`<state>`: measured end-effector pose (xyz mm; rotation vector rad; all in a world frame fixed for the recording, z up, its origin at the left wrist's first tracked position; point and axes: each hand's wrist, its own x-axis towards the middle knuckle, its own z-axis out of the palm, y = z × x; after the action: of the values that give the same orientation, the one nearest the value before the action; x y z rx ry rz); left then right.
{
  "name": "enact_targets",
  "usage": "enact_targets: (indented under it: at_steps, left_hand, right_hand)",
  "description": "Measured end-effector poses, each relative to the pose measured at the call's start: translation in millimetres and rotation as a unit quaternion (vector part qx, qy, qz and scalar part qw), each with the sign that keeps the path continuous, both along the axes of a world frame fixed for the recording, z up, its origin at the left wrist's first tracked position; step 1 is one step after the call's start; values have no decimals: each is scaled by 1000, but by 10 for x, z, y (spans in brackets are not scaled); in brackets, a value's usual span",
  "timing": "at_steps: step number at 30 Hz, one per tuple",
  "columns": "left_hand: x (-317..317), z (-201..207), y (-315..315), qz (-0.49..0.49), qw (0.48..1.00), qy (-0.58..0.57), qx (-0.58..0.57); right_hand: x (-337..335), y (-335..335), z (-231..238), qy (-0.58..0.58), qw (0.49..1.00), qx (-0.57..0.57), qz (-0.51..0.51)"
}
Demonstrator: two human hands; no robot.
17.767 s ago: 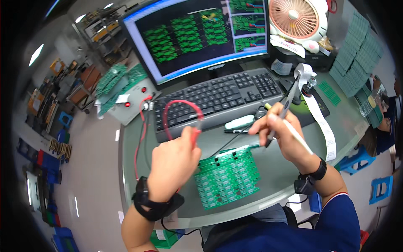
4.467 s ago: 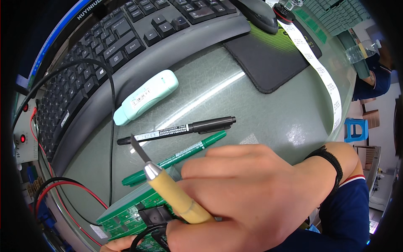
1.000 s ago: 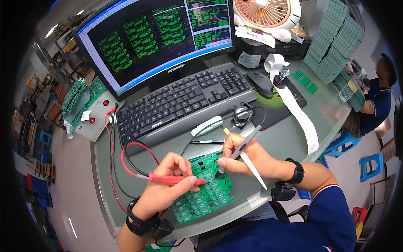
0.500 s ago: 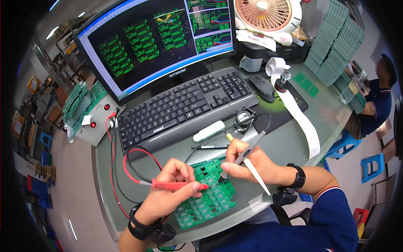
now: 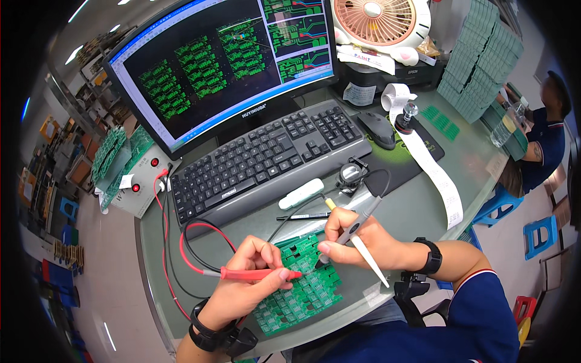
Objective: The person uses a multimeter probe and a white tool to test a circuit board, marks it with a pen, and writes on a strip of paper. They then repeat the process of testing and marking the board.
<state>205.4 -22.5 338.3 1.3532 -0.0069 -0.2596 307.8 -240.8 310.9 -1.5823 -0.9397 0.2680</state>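
Observation:
A green panel of circuit boards (image 5: 308, 296) lies on the glass-topped desk in front of me. My left hand (image 5: 251, 275) is closed round a red test probe (image 5: 248, 274), its tip over the upper middle of the panel. My right hand (image 5: 366, 242) grips a grey test probe (image 5: 361, 224) whose dark tip points down at the panel, right of the red one. A white tapered stick (image 5: 370, 261) with a yellow end is also held in that hand. Whether either tip touches the board I cannot tell.
Beyond the panel are a pen (image 5: 305, 217), a white marker (image 5: 301, 194), a keyboard (image 5: 266, 154), a mouse (image 5: 377, 129) and a monitor (image 5: 206, 66). A red-buttoned box (image 5: 144, 187) feeds the probe leads. A paper strip (image 5: 436, 175) trails rightward. Another person (image 5: 544, 142) sits at far right.
Both hands keep their probes over the panel, with the grey tip shifted slightly. The whole view has moved a little. On the monitor, the yellow highlight in the board drawing has changed.

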Motion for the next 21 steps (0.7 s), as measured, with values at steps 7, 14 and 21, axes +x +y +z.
enact_targets:
  at_steps: [7,14,21]
  left_hand:
    - [-37,15,-40,3,1000,3,20]
    - [-21,3,-33,5,1000,0,7]
    - [-33,8,-24,9,1000,4,16]
  right_hand:
    - [-30,-6,20,-1,1000,7,-3]
    - [-40,-1,15,21,1000,18,-1]
    - [-38,10,18,3,1000,21,-2]
